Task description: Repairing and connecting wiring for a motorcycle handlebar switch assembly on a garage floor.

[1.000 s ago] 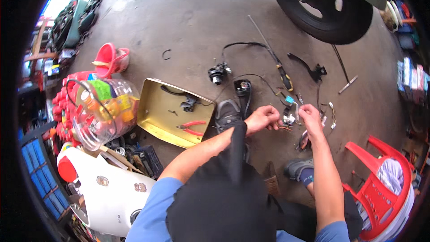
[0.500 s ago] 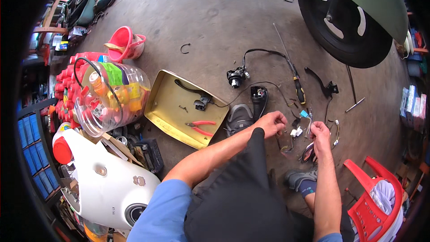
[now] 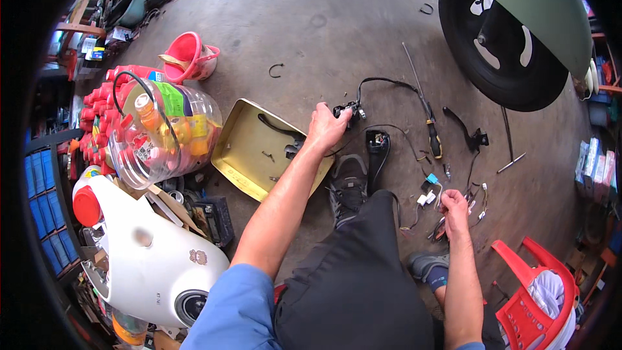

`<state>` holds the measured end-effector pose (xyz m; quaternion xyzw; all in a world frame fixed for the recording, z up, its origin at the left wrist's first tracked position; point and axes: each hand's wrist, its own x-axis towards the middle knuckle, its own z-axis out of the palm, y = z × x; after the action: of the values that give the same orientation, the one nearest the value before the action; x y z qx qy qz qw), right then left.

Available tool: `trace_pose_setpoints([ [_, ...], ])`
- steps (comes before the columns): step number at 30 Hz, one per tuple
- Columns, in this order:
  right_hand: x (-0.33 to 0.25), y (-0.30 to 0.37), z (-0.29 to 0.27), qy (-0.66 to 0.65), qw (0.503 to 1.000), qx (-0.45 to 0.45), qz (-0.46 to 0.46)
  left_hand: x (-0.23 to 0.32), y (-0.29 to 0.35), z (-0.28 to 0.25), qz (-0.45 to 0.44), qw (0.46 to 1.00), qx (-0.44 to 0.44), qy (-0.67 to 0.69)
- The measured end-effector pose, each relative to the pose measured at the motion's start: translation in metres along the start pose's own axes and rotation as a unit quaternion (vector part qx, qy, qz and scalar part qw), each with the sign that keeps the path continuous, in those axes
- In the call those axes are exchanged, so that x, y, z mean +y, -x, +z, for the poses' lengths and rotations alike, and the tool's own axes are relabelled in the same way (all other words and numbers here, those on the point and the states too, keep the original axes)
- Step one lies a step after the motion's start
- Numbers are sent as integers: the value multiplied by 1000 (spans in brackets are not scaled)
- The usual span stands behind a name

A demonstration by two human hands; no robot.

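My left hand (image 3: 327, 128) reaches out over the floor, its thumb and fingers closed about a black and silver part (image 3: 350, 115) with a thick black cable. The hand covers much of this part. My right hand (image 3: 455, 212) is low on the right, fingertips pinched on a thin wire of the wiring harness. White plug connectors (image 3: 426, 199) and a blue connector (image 3: 432, 179) lie just left of it. Between my hands a black housing (image 3: 378, 146) with wires inside stands beside my shoe. A yellow-and-black screwdriver (image 3: 435, 140) lies beyond the connectors.
A yellowish tray (image 3: 249, 149) with a black lever part sits left, partly behind my left forearm. Further left are a clear jar (image 3: 194, 113), a red bucket (image 3: 188, 58) and a white body panel (image 3: 155, 253). A wheel (image 3: 499, 52) stands far right; a red chair (image 3: 534, 298) near right.
My left hand has moved from beside the connectors up and left to the black and silver part, closing on it. My right hand is slightly lower, still pinching.
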<state>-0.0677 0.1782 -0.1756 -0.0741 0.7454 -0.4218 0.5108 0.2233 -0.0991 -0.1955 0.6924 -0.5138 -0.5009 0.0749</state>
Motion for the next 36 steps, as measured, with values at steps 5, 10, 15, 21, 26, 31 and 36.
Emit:
trace_pose_setpoints([
  [5, 1, 9, -2, -11, 1000, 1, -1, 2, 2, 9, -32, 990, -54, 123],
  [10, 10, 14, -8, 0, 1000, 14, 7, -16, 8, 26, 138, 987, 83, -21],
  [15, 10, 21, -5, 2, 1000, 22, 18, -14, 17, 26, 164, 981, 100, -2],
  [21, 13, 22, -4, -20, 1000, 14, 6, -13, 19, 26, 174, 979, 110, -10],
  [26, 9, 25, -2, -27, 999, 10, 14, -12, 22, 25, 166, 980, 111, -10],
  [31, 6, 29, -5, -29, 999, 29, 6, -9, 22, 31, 168, 980, 107, -15],
  [36, 6, 26, 0, -83, 996, 4, -33, -15, 10, 28, 195, 969, 130, -80],
])
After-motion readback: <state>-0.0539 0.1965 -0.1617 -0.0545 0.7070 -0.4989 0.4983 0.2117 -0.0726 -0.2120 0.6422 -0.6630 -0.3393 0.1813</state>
